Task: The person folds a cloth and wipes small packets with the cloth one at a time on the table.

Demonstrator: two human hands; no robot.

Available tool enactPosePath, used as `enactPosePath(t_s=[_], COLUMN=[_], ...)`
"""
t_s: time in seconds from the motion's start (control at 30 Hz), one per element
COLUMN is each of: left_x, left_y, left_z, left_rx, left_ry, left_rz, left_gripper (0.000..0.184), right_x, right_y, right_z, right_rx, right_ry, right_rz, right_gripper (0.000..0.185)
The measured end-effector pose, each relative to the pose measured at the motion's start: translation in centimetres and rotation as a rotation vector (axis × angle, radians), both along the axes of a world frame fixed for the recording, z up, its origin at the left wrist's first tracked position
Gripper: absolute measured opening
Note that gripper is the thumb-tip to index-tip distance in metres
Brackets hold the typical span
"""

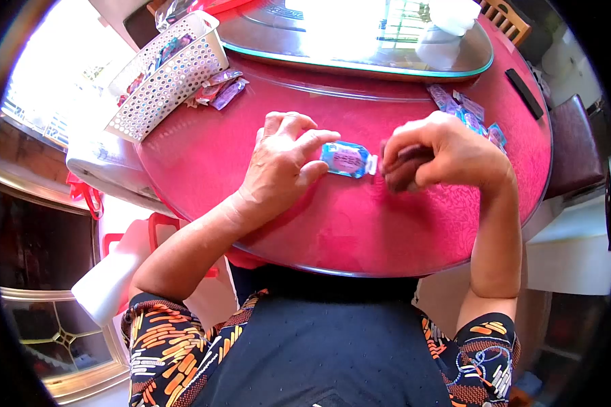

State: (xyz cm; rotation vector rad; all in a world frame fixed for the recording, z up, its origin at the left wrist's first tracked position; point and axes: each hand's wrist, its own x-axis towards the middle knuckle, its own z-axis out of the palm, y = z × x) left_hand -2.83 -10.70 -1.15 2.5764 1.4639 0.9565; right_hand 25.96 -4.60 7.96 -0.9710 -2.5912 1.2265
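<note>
My left hand (282, 157) pinches the left end of a small blue pouch (346, 159) between thumb and index finger. The pouch has a pink and purple label, and a white spout-like tip (372, 165) points right. Just beyond that tip is my right hand (436, 152), its fingers curled and pressed together. Shadow and blur hide whatever its fingertips may hold. Both hands are over the red tabletop (292, 234).
A white perforated basket (176, 88) of colourful packets stands at the left, with loose packets (220, 90) beside it. Several blue and purple packets (470, 115) lie behind my right hand. A black remote control (523, 93) lies at the right edge, and a glass-topped turntable (360, 57) at the back.
</note>
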Motion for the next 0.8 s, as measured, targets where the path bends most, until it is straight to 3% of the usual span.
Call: enactPosePath(t_s=[0.07, 0.1, 0.37, 0.5, 0.6, 0.8], left_x=[0.5, 0.7, 0.6, 0.4, 0.4, 0.9], left_y=[-0.6, -0.9, 0.5, 0.2, 0.1, -0.7], left_z=[0.6, 0.9, 1.0, 0.5, 0.2, 1.0], left_rx=[0.037, 0.073, -0.049, -0.009, 0.063, -0.028], left_ry=[0.004, 0.013, 0.069, 0.063, 0.12, 0.106], left_rz=[0.028, -0.027, -0.121, -0.139, -0.145, -0.235], left_gripper=[0.036, 0.035, 0.029, 0.029, 0.03, 0.028], right_x=[0.5, 0.8, 0.2, -1.9, -3.7, -2.3], right_y=[0.5, 0.8, 0.5, 0.2, -1.2, 0.6], right_z=[-0.4, -0.8, -1.6, -2.7, -4.0, -3.8], right_rx=[-0.206, -0.065, 0.076, 0.414, 0.612, 0.634], right_ry=[0.213, 0.275, 0.345, 0.328, 0.009, -0.047], right_rz=[-0.091, -0.054, -0.087, 0.001, -0.05, -0.247], right_gripper=[0.041, 0.039, 0.039, 0.038, 0.034, 0.026])
